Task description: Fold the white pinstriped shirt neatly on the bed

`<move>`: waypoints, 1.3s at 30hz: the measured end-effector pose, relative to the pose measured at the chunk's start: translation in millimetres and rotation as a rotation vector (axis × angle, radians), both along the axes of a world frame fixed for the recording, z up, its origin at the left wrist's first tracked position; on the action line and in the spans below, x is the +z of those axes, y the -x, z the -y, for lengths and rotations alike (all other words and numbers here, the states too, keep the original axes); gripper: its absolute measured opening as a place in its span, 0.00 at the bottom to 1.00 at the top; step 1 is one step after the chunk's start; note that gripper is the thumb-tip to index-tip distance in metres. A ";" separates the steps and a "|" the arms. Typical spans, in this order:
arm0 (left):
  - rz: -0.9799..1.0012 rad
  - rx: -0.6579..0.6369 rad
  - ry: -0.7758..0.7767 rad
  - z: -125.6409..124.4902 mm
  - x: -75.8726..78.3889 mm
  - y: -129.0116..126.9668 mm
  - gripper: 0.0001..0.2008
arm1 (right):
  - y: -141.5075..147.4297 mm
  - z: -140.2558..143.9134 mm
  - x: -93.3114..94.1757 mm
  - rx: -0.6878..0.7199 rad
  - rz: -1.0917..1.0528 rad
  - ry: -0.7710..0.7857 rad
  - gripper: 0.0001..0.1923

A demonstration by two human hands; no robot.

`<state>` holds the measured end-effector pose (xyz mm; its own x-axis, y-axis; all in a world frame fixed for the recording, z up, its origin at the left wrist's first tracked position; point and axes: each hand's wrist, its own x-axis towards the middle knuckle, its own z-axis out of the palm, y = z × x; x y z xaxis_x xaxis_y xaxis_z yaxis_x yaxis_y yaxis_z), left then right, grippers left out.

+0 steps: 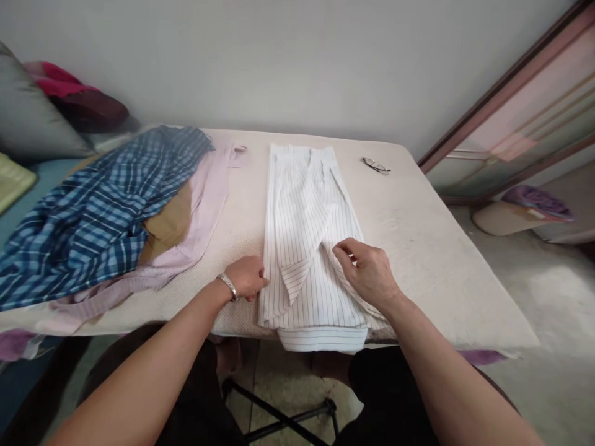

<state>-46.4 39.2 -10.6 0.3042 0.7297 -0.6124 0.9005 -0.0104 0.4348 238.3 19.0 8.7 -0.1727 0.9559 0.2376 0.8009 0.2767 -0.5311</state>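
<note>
As a striped garment (297, 217) lies lengthwise on a covered table (441, 260), the left hand (244, 277) curls loosely at its edge, the right hand (367, 275) forms a narrow pinch over it, any grip impossible to tell; light, even tension should limit creases

The left hand (245, 277) and right hand (367, 272) are at a striped garment (302, 217).
</note>
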 end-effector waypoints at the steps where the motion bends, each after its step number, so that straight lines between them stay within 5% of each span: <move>1: 0.009 0.000 0.008 -0.5 -2.0 0.3 0.16 | -1.6 -0.3 0.3 -0.013 -0.008 -0.007 0.13; 13: 0.062 -0.011 0.102 -6.7 -10.9 11.8 0.14 | -42.5 -11.9 21.0 -0.262 -0.230 -0.026 0.11; 20: 0.055 0.008 0.084 -0.8 -7.7 0.7 0.24 | -36.8 -10.0 15.6 -0.219 -0.169 0.014 0.11; 30: 0.135 0.078 0.152 0.5 -6.4 4.5 0.17 | -34.6 -9.9 11.3 -0.204 -0.081 0.069 0.11; 39: 0.028 0.002 0.099 0.6 -7.7 6.1 0.18 | -21.9 -7.7 6.5 -0.140 0.033 0.058 0.15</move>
<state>-52.5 38.6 -18.3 0.3209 0.6665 -0.6729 0.8878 0.0358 0.4588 260.1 26.7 15.3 -0.0439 0.9831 0.1776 0.8468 0.1310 -0.5156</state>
